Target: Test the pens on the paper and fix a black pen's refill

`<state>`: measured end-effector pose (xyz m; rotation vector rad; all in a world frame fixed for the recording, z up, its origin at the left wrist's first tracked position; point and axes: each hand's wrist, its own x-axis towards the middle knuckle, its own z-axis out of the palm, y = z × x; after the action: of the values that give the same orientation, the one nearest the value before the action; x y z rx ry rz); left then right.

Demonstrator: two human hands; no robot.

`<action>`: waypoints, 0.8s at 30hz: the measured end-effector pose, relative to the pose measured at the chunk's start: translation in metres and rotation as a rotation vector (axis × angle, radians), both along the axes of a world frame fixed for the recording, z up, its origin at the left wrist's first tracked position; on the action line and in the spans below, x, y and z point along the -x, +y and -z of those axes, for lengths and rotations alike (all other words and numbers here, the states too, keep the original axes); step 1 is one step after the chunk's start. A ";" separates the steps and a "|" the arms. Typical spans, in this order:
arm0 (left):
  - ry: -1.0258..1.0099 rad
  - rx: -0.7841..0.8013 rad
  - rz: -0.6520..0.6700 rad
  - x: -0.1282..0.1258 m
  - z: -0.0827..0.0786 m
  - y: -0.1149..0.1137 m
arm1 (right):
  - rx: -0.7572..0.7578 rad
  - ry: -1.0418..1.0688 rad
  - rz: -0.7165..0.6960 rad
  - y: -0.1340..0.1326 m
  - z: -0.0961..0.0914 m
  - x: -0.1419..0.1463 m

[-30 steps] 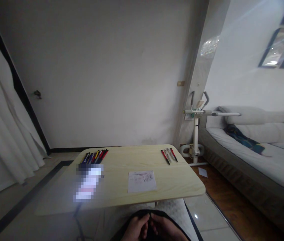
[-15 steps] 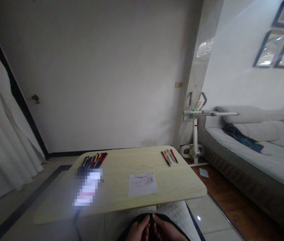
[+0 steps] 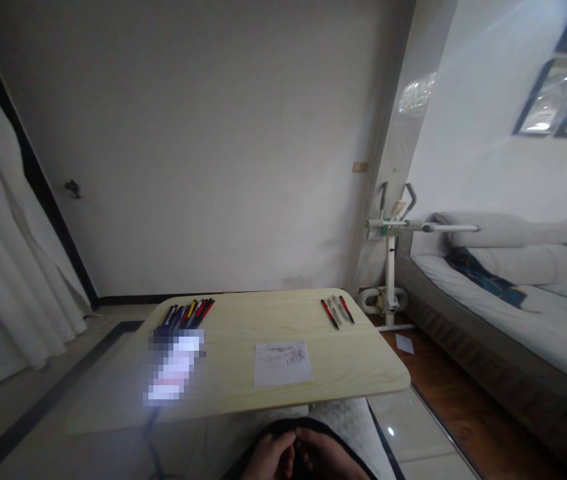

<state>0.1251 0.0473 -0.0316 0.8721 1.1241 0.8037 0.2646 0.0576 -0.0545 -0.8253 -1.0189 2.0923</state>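
Observation:
My left hand [image 3: 269, 457] and my right hand [image 3: 331, 457] rest in my lap below the table's near edge. Their thumb tips meet, while the other fingers curl loosely, apart from the thumbs. Nothing shows in either hand, and dark clothing lies beneath them. Closest to them on the wooden table [image 3: 233, 373] lies a white sheet of paper [image 3: 282, 365] with dark and reddish marks. Several pens [image 3: 186, 313] lie side by side at the far left. A smaller group at the far right includes a red and black pen [image 3: 329, 314].
A lit, blurred-out device [image 3: 176, 370] stands at the table's left, with a cable [image 3: 149, 437] hanging below. Beyond the right side are white exercise equipment [image 3: 390, 273], a grey sofa [image 3: 523, 293] and a paper on the floor [image 3: 404, 344]. A white curtain [image 3: 8, 253] hangs left.
The view has shifted slightly, so the table and paper appear a little higher. My hands stay together in my lap, with the thumb tips now closer together. The pens have not moved.

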 end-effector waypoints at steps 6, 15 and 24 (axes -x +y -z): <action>-0.038 -0.011 -0.061 -0.004 0.009 0.001 | 0.027 -0.007 0.083 0.005 0.014 0.000; -0.023 -0.021 -0.038 -0.002 0.011 -0.001 | 0.058 -0.063 0.136 -0.002 0.002 -0.005; -0.024 -0.027 -0.059 -0.004 0.014 0.001 | 0.104 -0.047 0.129 -0.003 -0.003 -0.007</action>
<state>0.1287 0.0486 -0.0455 0.8524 1.1244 0.8777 0.2718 0.0547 -0.0515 -0.9698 -0.8627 2.0383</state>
